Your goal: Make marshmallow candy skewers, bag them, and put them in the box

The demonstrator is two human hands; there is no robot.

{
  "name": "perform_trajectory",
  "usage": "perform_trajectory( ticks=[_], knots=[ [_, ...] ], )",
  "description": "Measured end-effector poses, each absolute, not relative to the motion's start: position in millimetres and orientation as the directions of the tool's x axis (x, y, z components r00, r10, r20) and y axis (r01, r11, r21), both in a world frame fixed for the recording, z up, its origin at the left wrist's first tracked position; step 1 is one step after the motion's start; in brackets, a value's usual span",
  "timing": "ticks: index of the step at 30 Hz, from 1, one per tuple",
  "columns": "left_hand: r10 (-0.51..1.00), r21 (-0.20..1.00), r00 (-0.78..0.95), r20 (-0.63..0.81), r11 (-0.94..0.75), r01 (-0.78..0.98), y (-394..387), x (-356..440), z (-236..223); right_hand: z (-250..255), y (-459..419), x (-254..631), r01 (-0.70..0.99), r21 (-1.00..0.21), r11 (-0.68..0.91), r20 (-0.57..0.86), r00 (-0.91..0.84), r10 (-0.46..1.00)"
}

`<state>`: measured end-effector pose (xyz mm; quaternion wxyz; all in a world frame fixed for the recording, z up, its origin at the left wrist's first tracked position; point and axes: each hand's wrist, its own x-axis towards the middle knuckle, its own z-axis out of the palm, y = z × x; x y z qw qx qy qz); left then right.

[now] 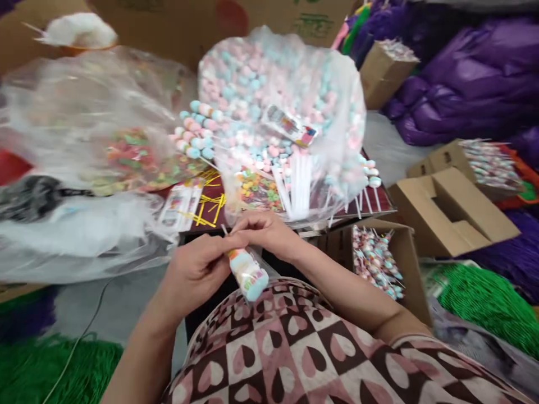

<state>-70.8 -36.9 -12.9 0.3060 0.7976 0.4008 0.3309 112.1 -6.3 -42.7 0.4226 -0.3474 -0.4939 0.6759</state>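
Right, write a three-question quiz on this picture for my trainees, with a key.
1. True or false: the left hand and right hand are far apart.
2. Where are the yellow strips? A: on the floor; B: on the table; C: in a box.
3. Fill in: the large clear bag holds pink, white and ____ pieces.

Key: 1 false, they meet at the wrapped marshmallow stick; 2 B; 3 blue.

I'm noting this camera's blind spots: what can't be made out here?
All in the head view:
- Wrapped marshmallow skewer: its neck is hidden by the left hand and right hand; the wrapper's print is too blurred to read.
- Small packet on the marshmallow bag: print too blurred.
- Open cardboard box: flaps and shadow hide its inside.
- Purple bundle: cut off by the right edge.
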Motion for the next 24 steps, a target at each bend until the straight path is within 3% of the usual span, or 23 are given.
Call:
perform_trajectory(
  ticks=[2, 5, 8, 12, 15, 17, 19, 24],
  knots=[
    [0.742, 0.587, 0.554, 0.377, -0.654, 0.476, -36.6, -54.9, -16.5, -50.1, -14.5, 125.2, -0.345, -0.914, -0.215, -0.077, -0.373, 0.925],
    [0.590, 0.347, 0.692, 0.416, -0.806, 0.479, -34.3, -24.9, -26.9, -57.3, -34.1, 149.2, -0.479, -0.793, -0.376, -0.241, -0.321, 0.916],
    [0.475, 0.213, 0.791, 0.386, -0.880, 0.424, -33.1, 6.3, -40.7, -59.2, -56.3, 174.9, -0.546, -0.720, -0.429, -0.368, -0.223, 0.903],
    [0.355, 0.313, 0.884, 0.304, -0.914, 0.259, -36.3, 35.1, -50.7, -60.5, -85.6, 206.5, -0.580, -0.739, -0.343, -0.408, -0.020, 0.913],
    [0.416, 0.465, 0.873, 0.256, -0.845, 0.266, -34.6, 36.9, -50.9, -71.1, -110.4, 237.7, -0.519, -0.803, -0.292, -0.437, 0.181, 0.881],
    [0.526, 0.548, 0.808, 0.264, -0.772, 0.323, -29.8, 30.2, -51.7, -83.6, -128.4, 268.3, -0.326, -0.903, -0.278, -0.399, 0.404, 0.823],
    [0.625, 0.608, 0.727, 0.284, -0.703, 0.368, -24.4, 21.5, -53.9, -96.0, -145.5, 305.6, 0.052, -0.954, -0.296, -0.184, 0.677, 0.712],
    [0.710, 0.678, 0.633, 0.307, -0.630, 0.378, -21.6, 9.0, -56.0, -103.2, -163.6, 384.7, 0.271, -0.894, -0.357, -0.005, 0.790, 0.613]
  ],
)
